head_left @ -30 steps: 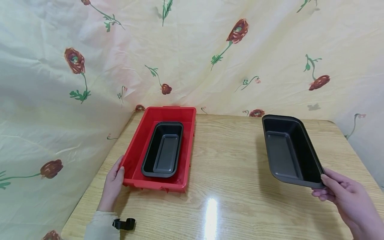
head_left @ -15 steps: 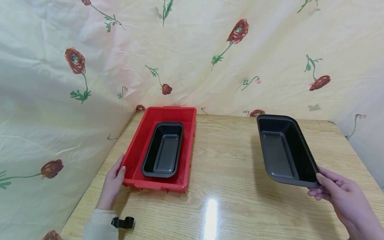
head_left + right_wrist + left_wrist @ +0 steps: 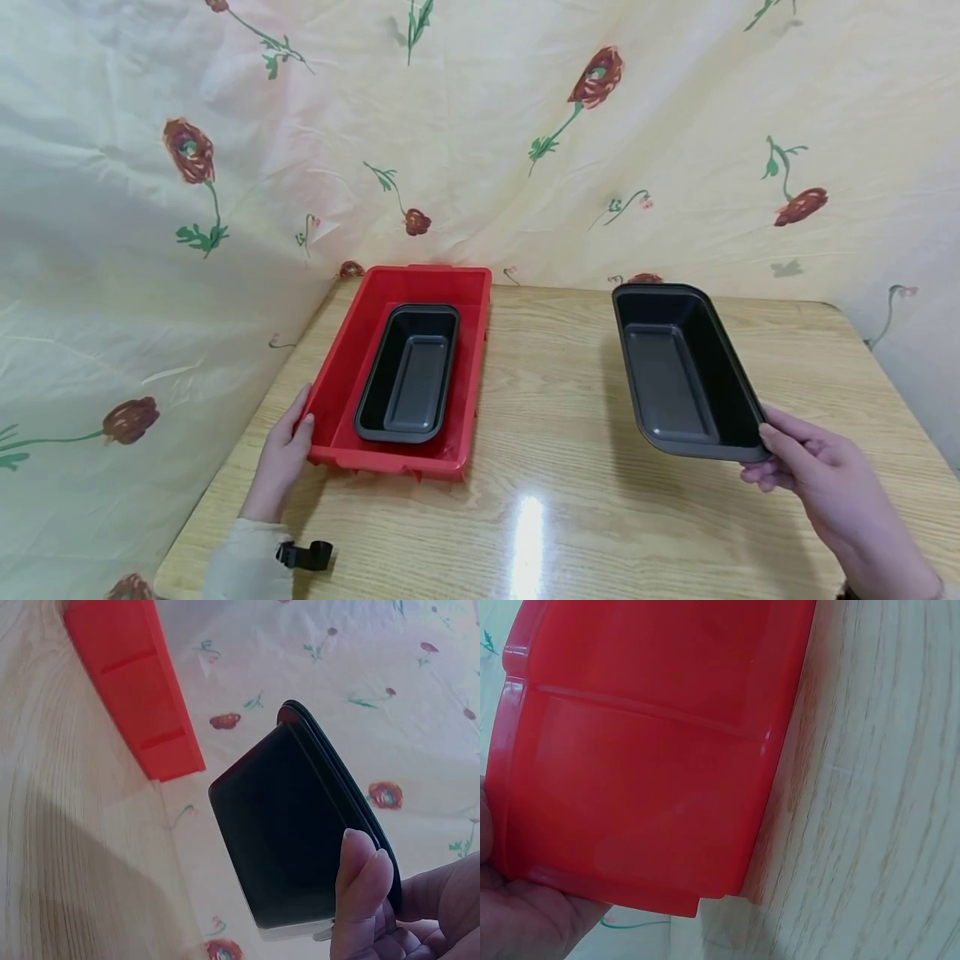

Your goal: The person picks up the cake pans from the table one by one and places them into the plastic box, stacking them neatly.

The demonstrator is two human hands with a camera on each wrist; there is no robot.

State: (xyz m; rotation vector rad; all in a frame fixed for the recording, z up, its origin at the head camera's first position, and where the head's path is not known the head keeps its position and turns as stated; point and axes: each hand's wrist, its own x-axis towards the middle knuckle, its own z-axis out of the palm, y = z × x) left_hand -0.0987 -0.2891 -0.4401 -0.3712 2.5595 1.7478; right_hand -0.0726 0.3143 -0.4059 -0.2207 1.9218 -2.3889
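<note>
A dark loaf pan (image 3: 670, 379) is held up over the right half of the table, tilted with its inside toward the head camera. My right hand (image 3: 825, 479) grips its near right corner, thumb on the rim and fingers underneath. In the right wrist view the pan's outer side (image 3: 281, 832) faces the camera. On the left a red plastic tray (image 3: 470, 400) rests on the table with a second dark loaf pan (image 3: 416, 383) lying inside it. My left hand (image 3: 283, 454) holds the tray's near left corner, the fingers along its outer side.
The wooden table (image 3: 555, 417) backs onto a flower-printed cloth (image 3: 480, 125), which also rises along the left side. A black strap (image 3: 306, 556) sticks out from the left sleeve. Light glares off the table near the front.
My right hand has carried the loaf pan to the left, toward the red tray. The left hand, the tray and the pan inside it have hardly moved.
</note>
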